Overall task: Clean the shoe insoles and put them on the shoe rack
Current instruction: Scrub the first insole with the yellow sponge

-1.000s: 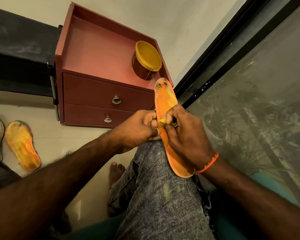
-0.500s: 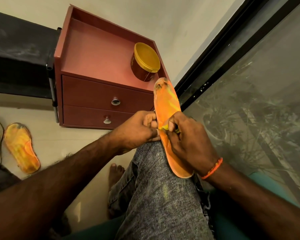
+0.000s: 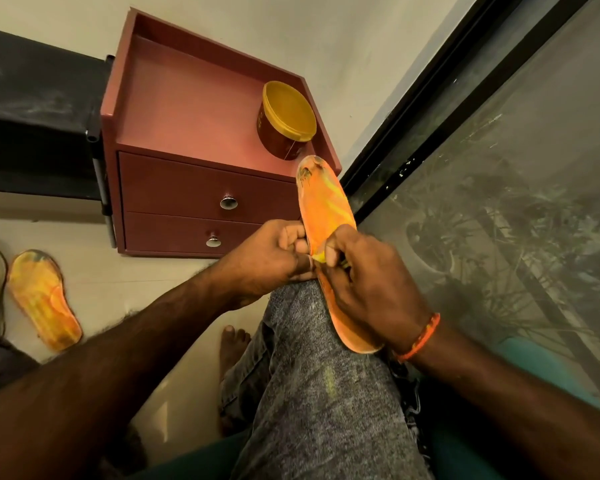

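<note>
Here both hands grip the orange insole on a knee.

Held insole orange with yellow streaks and dark toe smudges; floor insole orange-yellow mottled; cabinet maroon, top pinkish-red, knobs silver; tub dark red, lid yellow; jeans speckled grey; wristband orange.

orange stained insole tilted on a knee, second insole flat on floor
</note>
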